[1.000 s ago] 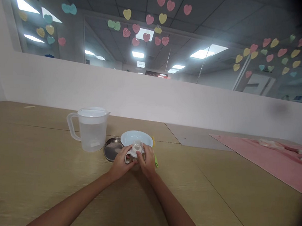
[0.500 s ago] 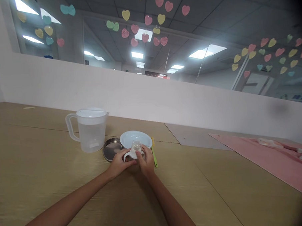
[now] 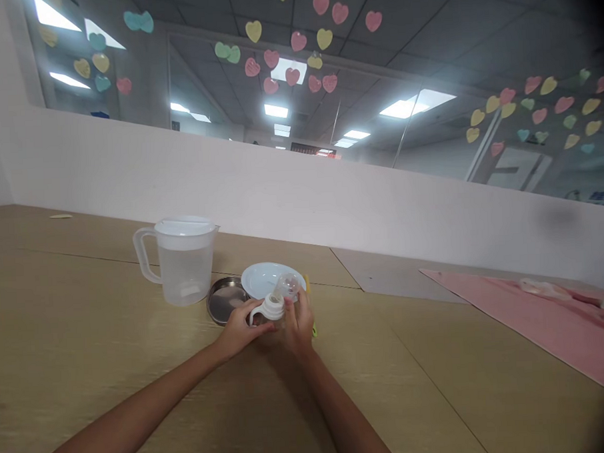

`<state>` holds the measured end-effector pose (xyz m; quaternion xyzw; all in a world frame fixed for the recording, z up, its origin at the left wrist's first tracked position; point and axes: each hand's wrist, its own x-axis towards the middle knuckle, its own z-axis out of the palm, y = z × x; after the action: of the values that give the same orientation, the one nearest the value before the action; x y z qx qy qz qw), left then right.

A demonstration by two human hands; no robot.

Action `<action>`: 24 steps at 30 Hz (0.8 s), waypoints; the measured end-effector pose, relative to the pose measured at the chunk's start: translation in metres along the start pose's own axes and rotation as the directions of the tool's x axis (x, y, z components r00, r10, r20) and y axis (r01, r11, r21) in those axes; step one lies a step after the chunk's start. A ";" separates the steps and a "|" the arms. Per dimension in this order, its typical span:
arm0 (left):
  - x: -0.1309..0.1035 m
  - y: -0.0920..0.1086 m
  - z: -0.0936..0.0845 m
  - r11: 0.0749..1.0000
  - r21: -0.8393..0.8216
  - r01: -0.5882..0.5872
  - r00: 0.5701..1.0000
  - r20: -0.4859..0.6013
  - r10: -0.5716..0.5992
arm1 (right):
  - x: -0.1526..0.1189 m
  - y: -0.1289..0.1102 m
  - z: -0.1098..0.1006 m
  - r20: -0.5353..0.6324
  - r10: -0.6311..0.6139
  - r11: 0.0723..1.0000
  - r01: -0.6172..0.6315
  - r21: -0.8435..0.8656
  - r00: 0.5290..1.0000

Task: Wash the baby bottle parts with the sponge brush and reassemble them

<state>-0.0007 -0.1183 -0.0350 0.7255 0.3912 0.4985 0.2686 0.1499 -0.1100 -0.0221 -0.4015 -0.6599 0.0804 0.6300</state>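
two pieces are held near each other over the bench (image 3: 137, 354): the left hand (image 3: 239, 333) is closed around a white-collared bottle (image 3: 272, 309), and the right hand (image 3: 300, 327) grips a clear cap (image 3: 288, 285) by its top. whether cap and collar touch is hard to tell. if the right grip loosens on that smooth-looking cap, it could drop into the pale blue bowl (image 3: 257, 275) just behind. a weak left grip might let the bottle tip; drifting left could nudge the metal dish (image 3: 225, 298).
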 end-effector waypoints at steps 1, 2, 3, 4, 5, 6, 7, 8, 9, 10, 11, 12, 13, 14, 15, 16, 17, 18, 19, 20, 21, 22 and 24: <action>0.000 0.001 0.000 1.000 -0.005 -0.003 1.000 0.004 0.003 | 0.001 -0.001 -0.001 -0.014 -0.022 1.000 0.022 -0.014 1.000; 0.000 0.001 0.000 1.000 -0.004 -0.010 1.000 0.007 0.010 | 0.001 -0.001 -0.002 -0.024 -0.046 0.999 0.045 -0.028 0.999; 0.000 0.001 0.000 1.000 0.001 -0.017 1.000 0.012 0.017 | 0.002 -0.002 -0.003 -0.032 -0.069 0.997 0.068 -0.037 0.997; 0.000 0.001 0.000 1.000 0.010 -0.023 1.000 0.015 0.023 | 0.002 -0.002 -0.003 -0.037 -0.087 0.995 0.086 -0.041 0.996; 0.000 0.001 0.001 0.999 0.019 -0.027 0.999 0.018 0.027 | 0.002 -0.003 -0.003 -0.039 -0.098 0.994 0.097 -0.040 0.994; 0.000 0.001 0.001 0.999 0.024 -0.030 0.999 0.023 0.030 | 0.001 -0.003 -0.004 -0.040 -0.103 0.994 0.102 -0.036 0.994; 0.000 0.001 0.001 0.999 0.027 -0.034 0.999 0.028 0.033 | 0.000 -0.003 -0.004 -0.041 -0.103 0.994 0.102 -0.031 0.994; 0.000 0.000 0.001 0.999 0.028 -0.040 0.999 0.033 0.039 | -0.001 -0.003 -0.004 -0.044 -0.099 0.995 0.097 -0.025 0.994; 0.000 0.000 0.001 0.998 0.026 -0.048 0.998 0.036 0.047 | -0.001 -0.004 -0.004 -0.058 -0.087 0.996 0.086 -0.018 0.995; 0.000 0.000 0.001 0.998 0.025 -0.058 0.998 0.037 0.057 | -0.002 -0.005 -0.004 -0.081 -0.067 0.998 0.066 -0.010 0.994; 0.000 0.000 0.000 0.998 0.024 -0.066 0.997 0.036 0.065 | -0.002 -0.006 -0.005 -0.113 -0.041 0.999 0.041 0.000 0.993; 0.000 0.001 0.000 0.997 0.024 -0.069 0.997 0.032 0.068 | -0.001 -0.007 -0.006 -0.154 -0.010 1.000 0.012 0.012 0.988; 0.000 0.001 0.000 0.997 0.026 -0.068 0.997 0.025 0.067 | 0.001 -0.009 -0.007 -0.199 0.023 0.999 -0.018 0.027 0.980; 0.000 0.001 0.000 0.998 0.029 -0.062 0.998 0.018 0.062 | 0.003 -0.011 -0.008 -0.241 0.056 0.998 -0.048 0.042 0.969; 0.000 0.002 -0.001 0.998 0.033 -0.055 0.998 0.013 0.054 | 0.006 -0.013 -0.010 -0.277 0.087 0.996 -0.075 0.055 0.957; -0.001 0.001 -0.001 0.998 0.038 -0.047 0.999 0.011 0.047 | 0.009 -0.015 -0.011 -0.305 0.117 0.993 -0.101 0.068 0.945; -0.001 0.001 -0.001 0.998 0.043 -0.041 0.999 0.010 0.040 | 0.012 -0.016 -0.012 -0.321 0.146 0.989 -0.126 0.080 0.936; -0.001 0.001 -0.001 0.998 0.048 -0.037 0.999 0.012 0.036 | 0.015 -0.016 -0.012 -0.321 0.171 0.984 -0.149 0.092 0.931; 0.000 0.000 -0.001 0.998 0.053 -0.035 0.999 0.015 0.034 | 0.017 -0.014 -0.012 -0.305 0.190 0.981 -0.166 0.101 0.933; 0.000 -0.001 -0.001 0.998 0.056 -0.035 0.999 0.018 0.034 | 0.018 -0.012 -0.011 -0.276 0.198 0.979 -0.175 0.106 0.940; 0.000 -0.002 -0.001 0.998 0.058 -0.039 0.999 0.018 0.038 | 0.019 -0.009 -0.010 -0.237 0.196 0.979 -0.176 0.103 0.951; 0.000 -0.002 -0.001 0.997 0.061 -0.045 0.999 0.016 0.044 | 0.019 -0.005 -0.009 -0.193 0.186 0.981 -0.171 0.091 0.963; 0.000 -0.003 -0.001 0.996 0.067 -0.057 0.998 0.008 0.057 | 0.018 0.003 -0.007 -0.114 0.157 0.987 -0.152 0.054 0.981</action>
<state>-0.0025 -0.1166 -0.0370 0.7464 0.3861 0.4905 0.2307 0.1591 -0.0997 -0.0090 -0.4410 -0.5864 0.1202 0.6687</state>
